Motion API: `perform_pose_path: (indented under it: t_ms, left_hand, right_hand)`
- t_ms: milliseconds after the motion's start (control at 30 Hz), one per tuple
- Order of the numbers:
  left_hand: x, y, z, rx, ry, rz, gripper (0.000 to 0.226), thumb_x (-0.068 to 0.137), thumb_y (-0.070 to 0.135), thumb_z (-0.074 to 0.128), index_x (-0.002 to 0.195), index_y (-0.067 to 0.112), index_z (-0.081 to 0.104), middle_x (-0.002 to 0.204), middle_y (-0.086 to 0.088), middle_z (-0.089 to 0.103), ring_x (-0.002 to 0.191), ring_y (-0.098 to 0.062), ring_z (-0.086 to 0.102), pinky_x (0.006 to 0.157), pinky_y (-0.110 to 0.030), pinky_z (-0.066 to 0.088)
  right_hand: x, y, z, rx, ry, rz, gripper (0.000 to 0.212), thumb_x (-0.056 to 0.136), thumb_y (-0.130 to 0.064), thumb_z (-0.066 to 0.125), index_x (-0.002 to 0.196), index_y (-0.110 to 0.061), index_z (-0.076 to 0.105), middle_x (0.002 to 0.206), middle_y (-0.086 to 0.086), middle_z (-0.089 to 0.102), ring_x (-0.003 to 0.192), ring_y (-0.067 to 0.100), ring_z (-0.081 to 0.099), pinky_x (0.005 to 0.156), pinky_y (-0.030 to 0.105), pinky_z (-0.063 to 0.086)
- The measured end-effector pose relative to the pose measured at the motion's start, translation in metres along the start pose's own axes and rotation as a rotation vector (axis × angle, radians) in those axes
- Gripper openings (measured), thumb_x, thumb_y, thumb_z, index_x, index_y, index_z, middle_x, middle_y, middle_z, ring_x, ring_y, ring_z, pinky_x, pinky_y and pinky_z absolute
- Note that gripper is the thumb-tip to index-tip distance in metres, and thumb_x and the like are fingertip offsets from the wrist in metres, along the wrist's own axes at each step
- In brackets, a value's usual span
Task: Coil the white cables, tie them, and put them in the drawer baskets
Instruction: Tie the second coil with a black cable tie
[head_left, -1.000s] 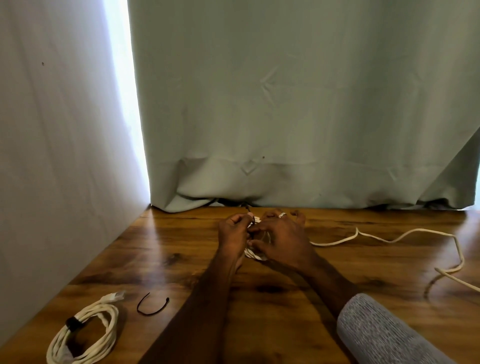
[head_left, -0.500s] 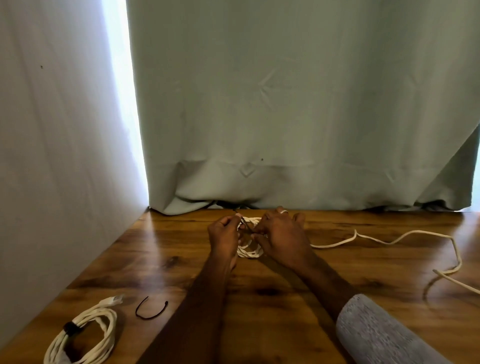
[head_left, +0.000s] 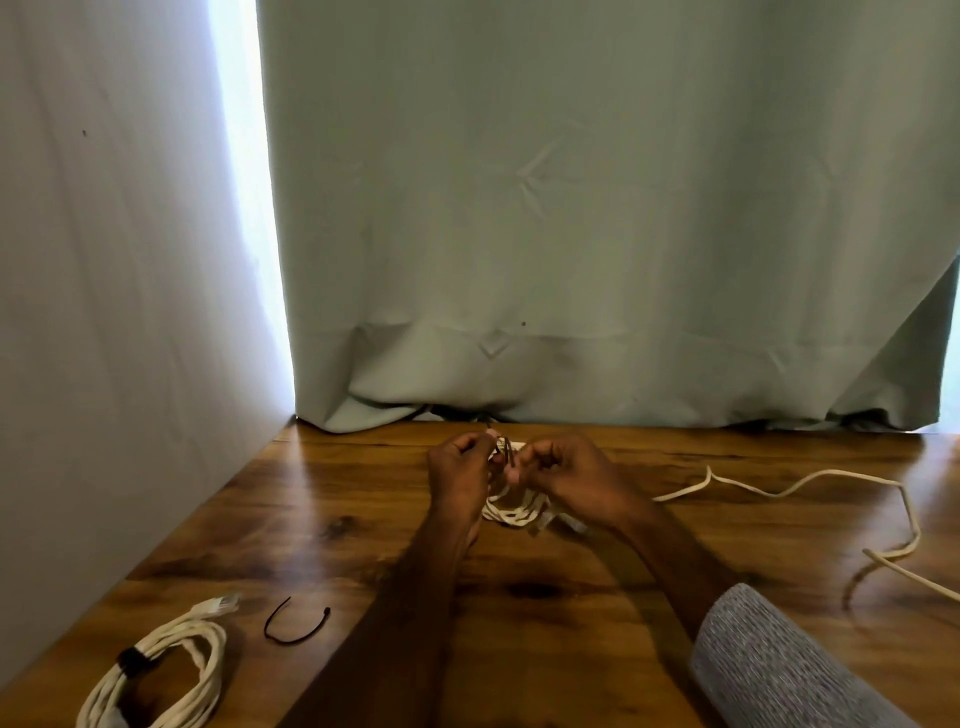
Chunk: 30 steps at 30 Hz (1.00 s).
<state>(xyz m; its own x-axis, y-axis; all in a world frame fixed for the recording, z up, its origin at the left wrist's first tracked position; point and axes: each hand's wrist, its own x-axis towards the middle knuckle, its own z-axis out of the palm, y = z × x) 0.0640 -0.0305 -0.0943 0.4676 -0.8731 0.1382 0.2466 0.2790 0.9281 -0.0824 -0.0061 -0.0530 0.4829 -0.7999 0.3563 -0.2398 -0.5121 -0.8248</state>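
Your left hand (head_left: 460, 475) and right hand (head_left: 569, 470), fingers curled, pinch a dark tie (head_left: 506, 449) over the white cable coil (head_left: 511, 509) at the wooden table's (head_left: 571, 597) far middle.

Wooden table (head_left: 519, 613), pale green curtain (head_left: 571, 208), bright gap (head_left: 244, 182) beside it.

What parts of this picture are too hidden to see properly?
Head view:
- Black tie: the left hand and right hand cover most of it.
- Small coil: its top is hidden by both hands.
- Loose white cable: cut off by the right edge.
- Tied coil: cut off by the bottom edge.
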Motion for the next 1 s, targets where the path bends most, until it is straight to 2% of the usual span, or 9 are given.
perform_pose_path:
  t_ms: [100, 200, 333, 433, 533, 600, 700, 900, 1000]
  left_hand:
    - [0.000, 0.001, 0.001, 0.006, 0.010, 0.011, 0.014, 0.089, 0.011, 0.070, 0.076, 0.005, 0.072, 0.058, -0.004, 0.063, 0.053, -0.018, 0.055, 0.053, -0.029, 0.045]
    - [0.000, 0.000, -0.001, 0.023, 0.004, 0.027, 0.017, 0.090, 0.011, 0.070, 0.074, 0.006, 0.071, 0.058, -0.005, 0.060, 0.052, -0.018, 0.051, 0.050, -0.028, 0.041]
    - [-0.001, 0.002, -0.002, 0.015, 0.004, 0.040, 0.015, 0.090, 0.010, 0.070, 0.076, 0.005, 0.072, 0.060, -0.006, 0.063, 0.054, -0.018, 0.055, 0.051, -0.028, 0.044]
    - [-0.002, 0.001, 0.000, 0.007, -0.011, 0.028, 0.014, 0.090, 0.012, 0.070, 0.076, 0.008, 0.074, 0.061, -0.006, 0.064, 0.054, -0.018, 0.056, 0.050, -0.027, 0.046]
    - [-0.001, 0.002, 0.002, -0.026, -0.019, 0.010, 0.014, 0.089, 0.013, 0.071, 0.075, 0.012, 0.076, 0.068, -0.011, 0.068, 0.061, -0.025, 0.060, 0.056, -0.031, 0.048]
    - [-0.001, 0.004, 0.002, -0.054, -0.011, 0.009, 0.016, 0.089, 0.012, 0.071, 0.074, 0.013, 0.076, 0.071, -0.011, 0.071, 0.064, -0.025, 0.063, 0.057, -0.031, 0.050]
    - [-0.003, 0.004, 0.003, -0.055, -0.024, 0.018, 0.013, 0.090, 0.010, 0.069, 0.079, 0.008, 0.076, 0.074, -0.014, 0.071, 0.066, -0.025, 0.063, 0.056, -0.029, 0.050]
    - [-0.007, 0.005, 0.006, -0.142, -0.050, -0.035, 0.013, 0.092, 0.009, 0.067, 0.081, 0.007, 0.075, 0.075, -0.014, 0.071, 0.064, -0.026, 0.064, 0.059, -0.032, 0.051]
    - [-0.008, 0.004, 0.008, -0.152, -0.063, -0.047, 0.014, 0.092, 0.009, 0.067, 0.080, 0.007, 0.074, 0.075, -0.015, 0.069, 0.065, -0.027, 0.062, 0.060, -0.032, 0.048]
  right_hand:
    - [0.004, 0.011, 0.000, -0.376, -0.047, -0.029, 0.025, 0.087, -0.025, 0.075, 0.068, -0.042, 0.069, 0.072, -0.019, 0.069, 0.083, 0.002, 0.064, 0.081, 0.035, 0.047]
    - [0.003, 0.010, 0.001, -0.681, -0.077, -0.021, 0.011, 0.089, -0.041, 0.070, 0.079, -0.043, 0.068, 0.081, -0.022, 0.060, 0.108, 0.008, 0.049, 0.095, 0.043, 0.031]
    - [0.004, 0.011, 0.002, -0.682, -0.059, -0.059, 0.010, 0.091, -0.045, 0.068, 0.093, -0.037, 0.074, 0.094, -0.018, 0.069, 0.104, 0.005, 0.044, 0.089, 0.041, 0.027]
    - [0.004, 0.017, 0.005, -0.782, 0.065, -0.133, 0.013, 0.093, -0.041, 0.064, 0.102, -0.042, 0.074, 0.106, -0.017, 0.071, 0.109, 0.011, 0.046, 0.084, 0.038, 0.024]
    - [0.002, 0.020, 0.008, -0.886, 0.174, -0.280, 0.019, 0.094, -0.033, 0.058, 0.101, -0.038, 0.075, 0.103, -0.017, 0.069, 0.104, 0.014, 0.046, 0.076, 0.034, 0.016]
    - [0.004, 0.020, 0.010, -0.951, 0.243, -0.343, 0.024, 0.091, -0.038, 0.053, 0.095, -0.035, 0.076, 0.098, -0.013, 0.065, 0.100, 0.018, 0.049, 0.072, 0.033, 0.012]
    - [0.011, 0.018, 0.009, -0.915, 0.383, -0.343, 0.026, 0.088, -0.046, 0.053, 0.089, -0.034, 0.076, 0.095, -0.008, 0.061, 0.093, 0.020, 0.053, 0.074, 0.033, 0.018]
    - [0.009, 0.026, 0.009, -0.863, 0.351, -0.358, 0.016, 0.086, -0.041, 0.059, 0.094, -0.036, 0.072, 0.119, -0.006, 0.058, 0.110, 0.021, 0.051, 0.079, 0.035, 0.021]
    - [0.010, 0.028, 0.007, -0.804, 0.391, -0.335, 0.017, 0.090, -0.041, 0.053, 0.100, -0.035, 0.066, 0.118, -0.009, 0.059, 0.107, 0.017, 0.055, 0.079, 0.034, 0.022]
